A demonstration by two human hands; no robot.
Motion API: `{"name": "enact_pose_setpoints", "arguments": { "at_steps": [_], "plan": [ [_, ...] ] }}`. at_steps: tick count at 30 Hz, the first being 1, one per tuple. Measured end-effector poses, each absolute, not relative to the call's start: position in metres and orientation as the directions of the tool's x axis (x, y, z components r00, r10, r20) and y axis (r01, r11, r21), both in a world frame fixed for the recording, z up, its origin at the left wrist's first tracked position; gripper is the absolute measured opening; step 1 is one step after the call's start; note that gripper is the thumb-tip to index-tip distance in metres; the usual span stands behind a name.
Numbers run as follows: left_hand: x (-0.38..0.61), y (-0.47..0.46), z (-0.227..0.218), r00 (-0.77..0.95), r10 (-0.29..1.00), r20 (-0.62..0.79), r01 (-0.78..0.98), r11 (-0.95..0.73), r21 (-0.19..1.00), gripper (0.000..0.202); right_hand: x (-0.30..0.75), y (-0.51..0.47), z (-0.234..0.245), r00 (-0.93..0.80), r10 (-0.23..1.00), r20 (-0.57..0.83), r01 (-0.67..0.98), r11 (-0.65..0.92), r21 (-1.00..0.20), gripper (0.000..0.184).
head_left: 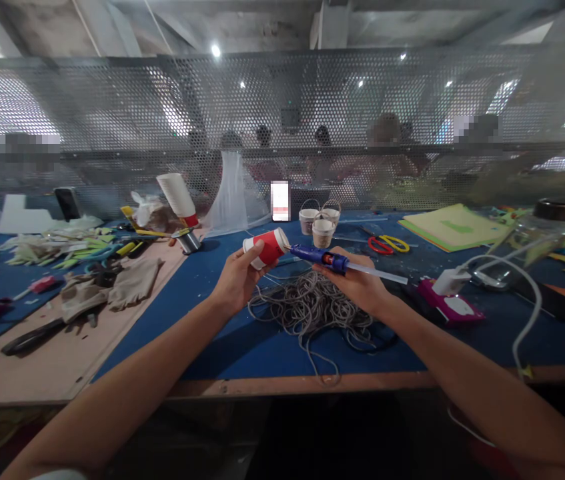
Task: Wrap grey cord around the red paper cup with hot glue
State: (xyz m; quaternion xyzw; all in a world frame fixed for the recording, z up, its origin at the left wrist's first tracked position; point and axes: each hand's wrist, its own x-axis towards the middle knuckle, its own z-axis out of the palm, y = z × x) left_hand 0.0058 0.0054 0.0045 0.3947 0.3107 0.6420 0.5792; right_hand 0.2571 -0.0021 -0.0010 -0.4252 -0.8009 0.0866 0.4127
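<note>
My left hand point(241, 275) is closed round a red and white paper cup point(271, 247), held tilted with its rim end toward the right. In my right hand point(357, 281) is a blue hot glue gun point(318, 256), with a clear glue stick point(377, 272) poking out of its back. The gun's nozzle is at the cup's right end; whether it touches, I cannot tell. Below both hands lies a tangled heap of grey cord point(315, 310). Beyond them stand three small cord-handled cups point(322, 233).
Scissors point(388, 245), coloured sheets point(455, 227) and a magenta power strip point(452, 305) lie on the right. On the left are stacked paper cups point(176, 195), a wire spool point(188, 243), gloves point(132, 283) and a black-handled tool point(32, 339). A perforated metal screen point(282, 100) runs behind the table.
</note>
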Motion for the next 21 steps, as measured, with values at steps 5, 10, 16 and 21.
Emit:
{"name": "enact_pose_setpoints", "arguments": {
  "at_steps": [5, 10, 16, 21],
  "plan": [
    [0.0058, 0.0052, 0.0054, -0.019, 0.989, 0.149, -0.496, -0.138, 0.857, 0.029, 0.2577, -0.0010, -0.0026, -0.329, 0.740, 0.587, 0.630, 0.635, -0.447, 0.027],
    [0.0051, 0.0060, 0.0048, -0.024, 0.988, 0.154, -0.503, -0.145, 0.852, 0.027, 0.2585, -0.0002, -0.0036, -0.335, 0.734, 0.591, 0.638, 0.638, -0.431, 0.030],
    [0.0061, 0.0049, 0.0074, -0.038, 0.990, 0.137, -0.507, -0.137, 0.851, 0.028, 0.2593, 0.0008, -0.0053, -0.337, 0.738, 0.585, 0.664, 0.626, -0.409, 0.030],
    [0.0064, 0.0049, 0.0075, -0.035, 0.989, 0.143, -0.509, -0.141, 0.849, 0.027, 0.2597, 0.0015, -0.0068, -0.341, 0.741, 0.578, 0.654, 0.629, -0.420, 0.029]
  ]
}}
